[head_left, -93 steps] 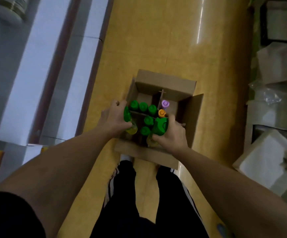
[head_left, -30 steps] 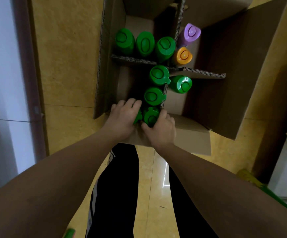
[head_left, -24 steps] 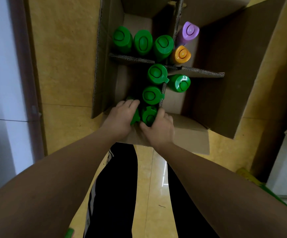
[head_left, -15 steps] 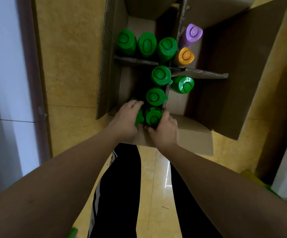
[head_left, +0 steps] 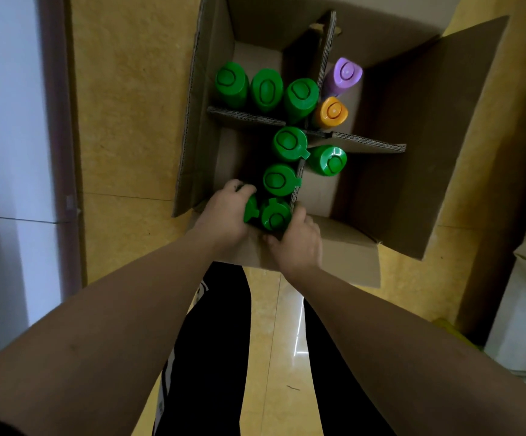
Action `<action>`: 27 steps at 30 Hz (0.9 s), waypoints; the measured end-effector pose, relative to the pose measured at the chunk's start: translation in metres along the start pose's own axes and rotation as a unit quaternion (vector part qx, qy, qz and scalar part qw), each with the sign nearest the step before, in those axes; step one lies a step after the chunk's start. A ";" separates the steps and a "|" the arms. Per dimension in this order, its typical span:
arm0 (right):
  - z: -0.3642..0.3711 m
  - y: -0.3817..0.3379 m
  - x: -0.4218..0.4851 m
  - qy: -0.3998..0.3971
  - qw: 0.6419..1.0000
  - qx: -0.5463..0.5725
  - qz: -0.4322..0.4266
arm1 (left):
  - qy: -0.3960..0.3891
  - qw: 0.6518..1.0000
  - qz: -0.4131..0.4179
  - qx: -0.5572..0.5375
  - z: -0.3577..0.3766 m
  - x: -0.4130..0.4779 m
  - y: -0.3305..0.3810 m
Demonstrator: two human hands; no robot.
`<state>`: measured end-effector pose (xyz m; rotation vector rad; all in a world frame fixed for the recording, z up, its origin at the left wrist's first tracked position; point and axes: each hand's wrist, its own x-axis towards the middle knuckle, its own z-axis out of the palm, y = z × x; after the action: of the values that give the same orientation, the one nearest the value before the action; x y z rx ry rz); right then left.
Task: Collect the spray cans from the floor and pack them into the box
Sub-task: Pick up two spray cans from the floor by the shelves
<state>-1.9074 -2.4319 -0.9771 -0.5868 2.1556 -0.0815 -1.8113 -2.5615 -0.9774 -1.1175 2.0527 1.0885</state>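
Head view. Box [head_left: 211, 89]: divided cardboard, on the floor, holding upright capped cans. Left hand [head_left: 224, 212] curls round left green can [head_left: 250, 209]. Right hand [head_left: 296, 243] grips right green can [head_left: 275, 215]. Both cans sit in the near-left compartment, touching. Cans probably rigid, smooth and light; hold the body, not the cap.

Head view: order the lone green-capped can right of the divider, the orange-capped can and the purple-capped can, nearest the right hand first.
1. Lone green-capped spray can, near-right compartment.
2. Orange-capped spray can, far-right compartment.
3. Purple-capped spray can, just beyond the orange.
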 end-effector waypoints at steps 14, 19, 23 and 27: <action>0.006 0.012 -0.009 -0.015 1.000 0.002 0.002 | -0.006 1.000 0.004 0.023 0.002 -0.003 0.001; 0.005 0.005 -0.007 -0.007 1.000 0.001 0.000 | -0.013 0.999 -0.038 -0.017 0.002 -0.004 0.005; -0.002 -0.002 -0.007 -0.002 1.000 -0.006 -0.005 | -0.017 0.998 -0.049 -0.021 0.000 -0.008 0.011; -0.018 -0.009 -0.014 0.008 1.000 -0.009 -0.018 | 0.000 0.999 -0.037 -0.009 -0.004 -0.018 0.017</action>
<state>-1.9104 -2.4365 -0.9531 -0.6375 2.1626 -0.0868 -1.8178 -2.5518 -0.9549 -1.1931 1.9899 1.0729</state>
